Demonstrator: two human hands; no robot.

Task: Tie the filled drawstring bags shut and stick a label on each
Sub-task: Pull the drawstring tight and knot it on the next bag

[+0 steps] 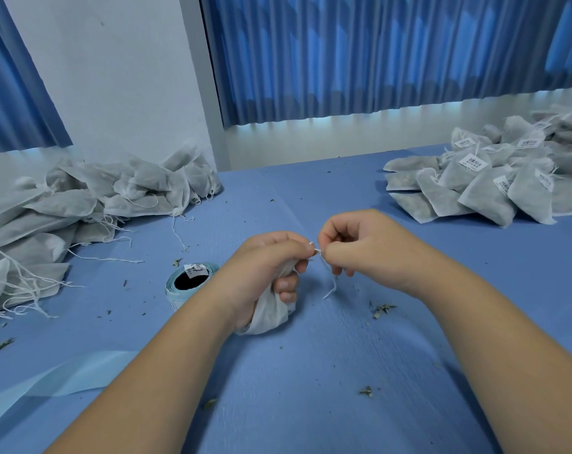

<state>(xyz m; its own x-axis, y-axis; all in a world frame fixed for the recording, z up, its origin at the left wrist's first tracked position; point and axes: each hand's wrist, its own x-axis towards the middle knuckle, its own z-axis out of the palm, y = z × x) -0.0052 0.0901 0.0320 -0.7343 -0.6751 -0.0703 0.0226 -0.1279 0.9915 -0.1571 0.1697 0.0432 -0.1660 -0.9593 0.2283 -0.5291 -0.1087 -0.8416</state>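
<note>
My left hand (265, 267) grips a white filled drawstring bag (269, 314) by its gathered neck just above the blue table; the bag's body bulges out below my fist. My right hand (353, 244) pinches the bag's white drawstring (331, 286) right beside my left fingertips, and a loose end of the string hangs down from it. A roll of labels (188, 283) with pale blue backing stands on the table just left of my left wrist.
A heap of white bags with loose strings (81, 204) lies at the left. A pile of bags bearing barcode labels (494, 181) lies at the back right. A strip of pale blue backing paper (65, 378) trails at the lower left. Dried leaf bits (381, 309) dot the blue table (310, 371).
</note>
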